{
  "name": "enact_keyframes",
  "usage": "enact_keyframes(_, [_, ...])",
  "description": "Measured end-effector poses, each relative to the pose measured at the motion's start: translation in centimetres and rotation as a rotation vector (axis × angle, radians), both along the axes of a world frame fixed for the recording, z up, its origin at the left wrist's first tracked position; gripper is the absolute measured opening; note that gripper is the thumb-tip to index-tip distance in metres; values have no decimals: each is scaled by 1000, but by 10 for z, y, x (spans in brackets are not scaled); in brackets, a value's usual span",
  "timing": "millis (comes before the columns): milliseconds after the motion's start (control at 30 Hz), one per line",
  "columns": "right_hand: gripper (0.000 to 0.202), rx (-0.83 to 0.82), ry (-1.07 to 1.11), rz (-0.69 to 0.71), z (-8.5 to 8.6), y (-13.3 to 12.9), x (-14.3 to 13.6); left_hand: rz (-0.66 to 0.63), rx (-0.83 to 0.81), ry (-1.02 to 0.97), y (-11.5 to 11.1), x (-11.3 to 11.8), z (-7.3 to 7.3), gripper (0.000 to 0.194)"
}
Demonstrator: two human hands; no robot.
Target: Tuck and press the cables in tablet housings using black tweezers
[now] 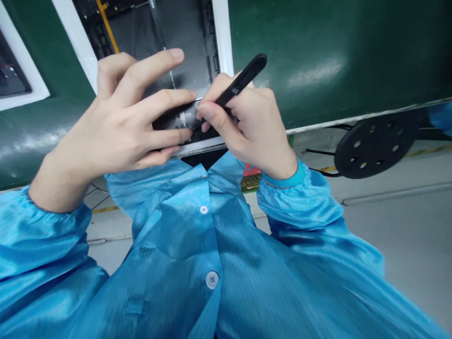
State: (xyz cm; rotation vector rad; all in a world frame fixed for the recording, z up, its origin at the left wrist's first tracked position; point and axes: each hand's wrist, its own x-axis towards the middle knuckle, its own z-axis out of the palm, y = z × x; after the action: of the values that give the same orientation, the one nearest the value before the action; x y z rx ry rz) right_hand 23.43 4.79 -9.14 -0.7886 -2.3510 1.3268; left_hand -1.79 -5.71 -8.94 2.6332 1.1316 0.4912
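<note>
Head view, hands low over the work; main risk, in my judgement, is the slim black round-ended hand tool (244, 80) skidding on the glossy dark panel (180, 33), since the grip sits near its lower end and the shiny face would give little hold; a slip leftward could catch the left fingertips, which lie just beside the working end; pressing too hard might scratch the panel, or push it out of line with its white straight-edged border (223, 35); the fingers also cover the contact spot, so an error there could pass unseen.

Hands: the right hand (252, 120) is closed in a pen-like pinch around the tool, rounded end tilted toward the upper right of the frame, lower tip hidden by fingers; the left hand (116, 127) is spread, back upward, clasping nothing visible; its upper fingers are raised, its lower fingertips are at the panel, pressure cannot be told.

Position: panel runs from the top edge, left of centre, down to mid-frame beneath both hands; smooth dark green work surface (300, 56) flanks it on either side.
</note>
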Motion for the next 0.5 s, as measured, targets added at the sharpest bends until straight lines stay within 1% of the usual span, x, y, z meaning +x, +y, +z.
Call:
enact_keyframes(133, [33,27,-9,-20,1,-2,2,-15,59,29,3,4,6,36])
enact_keyframes(300, [40,-16,-3,-8,3,-3,0,-14,69,45,7,6,10,33])
enact_keyframes(400, [43,-4,-15,21,3,-2,-3,-14,50,54,4,7,10,35])
enact_keyframes(500, [44,31,-35,41,2,1,-3,33,58,30,-2,9,6,34])
